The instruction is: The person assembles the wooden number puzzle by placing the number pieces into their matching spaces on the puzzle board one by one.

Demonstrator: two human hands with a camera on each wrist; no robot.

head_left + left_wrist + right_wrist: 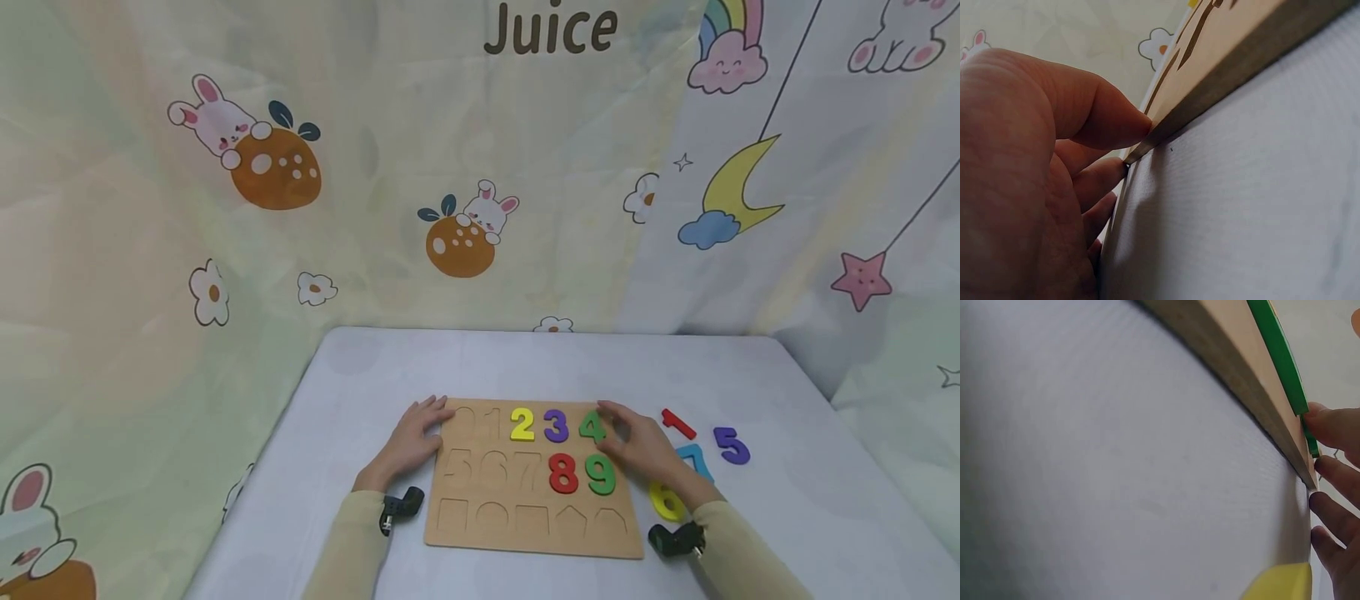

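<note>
A wooden number puzzle board (491,487) lies flat on the white table. My left hand (408,439) holds its upper left corner. In the left wrist view, the thumb (1116,115) meets the board edge and the bent fingers reach the corner. At the upper right, my right hand (637,442) pinches the green number 4 (592,427) between thumb and index finger. Close by in the board sit the green 9 (602,475), red 8 (563,473), purple 3 (557,426) and yellow 2 (522,424). Other board slots show bare outlines.
Right of the board lie a red 1 (678,424), a purple 5 (732,446), a blue 7 (697,460) and a yellow 6 (666,502). My right forearm partly covers the 7 and 6. A printed cloth (375,167) hangs behind the table (360,358).
</note>
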